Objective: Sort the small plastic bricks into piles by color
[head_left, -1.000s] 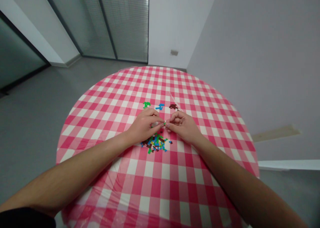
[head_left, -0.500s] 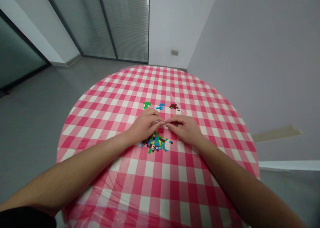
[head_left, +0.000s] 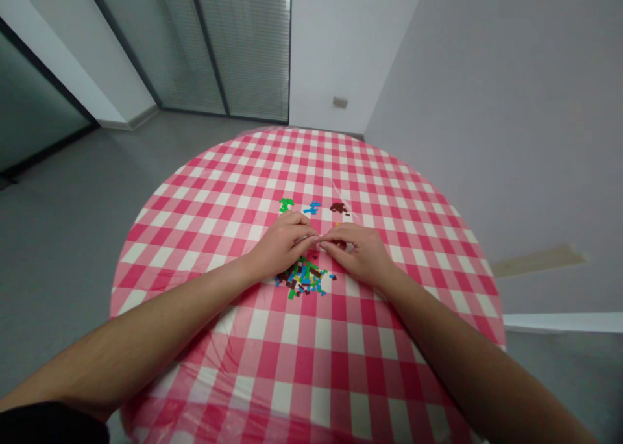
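Note:
My left hand is closed in a pinch above the upper edge of a mixed pile of small building bricks, which are green, blue, dark brown and yellow. Its thumb and index finger meet the fingertips of my right hand, which also pinches. The small green brick seen between the fingertips a moment ago is now hidden by them. Beyond the hands lie three sorted groups: green bricks, blue bricks and dark brown bricks. A bit of yellow brick shows just past my right hand.
A red-and-white checked plastic cloth covers the round table, wrinkled at the near left. Behind the table are glass partitions and a pale wall on the right.
My right fingertips have shifted slightly left against the left ones. The green brick that showed between them is now covered. The pile and the sorted groups look the same.

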